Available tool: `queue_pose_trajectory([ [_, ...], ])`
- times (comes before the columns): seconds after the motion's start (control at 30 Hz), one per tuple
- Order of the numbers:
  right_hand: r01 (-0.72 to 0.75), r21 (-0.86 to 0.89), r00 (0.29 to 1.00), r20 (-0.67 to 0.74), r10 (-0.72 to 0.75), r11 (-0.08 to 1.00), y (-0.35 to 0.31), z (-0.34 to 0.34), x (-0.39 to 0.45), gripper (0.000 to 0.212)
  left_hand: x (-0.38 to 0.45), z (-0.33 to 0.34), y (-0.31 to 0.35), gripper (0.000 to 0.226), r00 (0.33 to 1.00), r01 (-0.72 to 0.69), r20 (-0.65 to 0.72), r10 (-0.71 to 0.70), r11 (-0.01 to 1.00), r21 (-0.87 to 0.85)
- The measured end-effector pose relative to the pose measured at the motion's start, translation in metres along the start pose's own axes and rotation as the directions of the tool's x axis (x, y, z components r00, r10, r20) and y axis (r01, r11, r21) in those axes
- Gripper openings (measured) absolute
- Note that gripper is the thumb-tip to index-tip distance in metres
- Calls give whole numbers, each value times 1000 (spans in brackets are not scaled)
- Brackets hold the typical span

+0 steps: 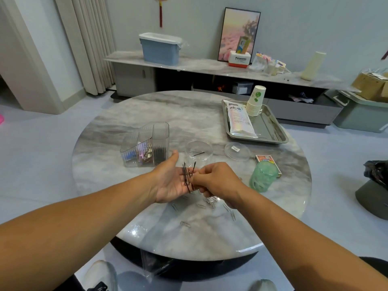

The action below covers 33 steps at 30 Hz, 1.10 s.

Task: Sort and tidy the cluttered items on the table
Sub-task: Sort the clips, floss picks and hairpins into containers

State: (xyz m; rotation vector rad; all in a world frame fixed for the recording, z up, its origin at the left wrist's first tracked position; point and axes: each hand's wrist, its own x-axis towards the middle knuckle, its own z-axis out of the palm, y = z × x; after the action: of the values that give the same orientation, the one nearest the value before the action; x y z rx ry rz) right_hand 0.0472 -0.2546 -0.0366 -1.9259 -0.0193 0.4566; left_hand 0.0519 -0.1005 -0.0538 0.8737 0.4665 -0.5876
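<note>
Gathering black hairpins (187,177) on my flat, open left hand (171,181), I pinch them with my right hand (214,179) to align them, probably for the clear organizer (147,143) far left on the tabletop (199,232); paper clips (210,202) lie underneath.

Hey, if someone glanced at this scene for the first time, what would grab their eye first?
Probably the two hands at the centre: the left hand lies palm up with a bundle of black bobby pins across it, and the right hand pinches at them. Just behind stands a clear divided organizer with sorted clips, while silver paper clips lie scattered on the round marble table below the hands.
</note>
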Motion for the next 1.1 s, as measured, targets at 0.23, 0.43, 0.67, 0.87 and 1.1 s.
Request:
queue_pose_trajectory([
  [0.23, 83, 121, 972, -230, -54, 989, 7, -6, 11, 17, 3, 3, 8, 82, 999, -38, -20, 36, 993, -112],
  [0.43, 36, 153, 961, -275, 8, 988, 15, -22, 16, 15, -15, 5, 76, 72, 980, -200, -25, 200, 948, -248],
  [0.67, 152, 115, 954, -275, -115, 982, 8, -13, 17, 10, -29, -7, 107, 26, 940, -334, 3, 341, 923, -189],
  [0.87, 394, 84, 877, -334, -346, 915, -25, -17, 15, 5, -19, 4, 72, 49, 956, -244, 168, 241, 970, -2],
  [1.1, 322, 17, 924, -221, -311, 946, -27, -8, 15, 7, -13, 17, 40, 58, 916, -310, 359, 177, 881, 357],
])
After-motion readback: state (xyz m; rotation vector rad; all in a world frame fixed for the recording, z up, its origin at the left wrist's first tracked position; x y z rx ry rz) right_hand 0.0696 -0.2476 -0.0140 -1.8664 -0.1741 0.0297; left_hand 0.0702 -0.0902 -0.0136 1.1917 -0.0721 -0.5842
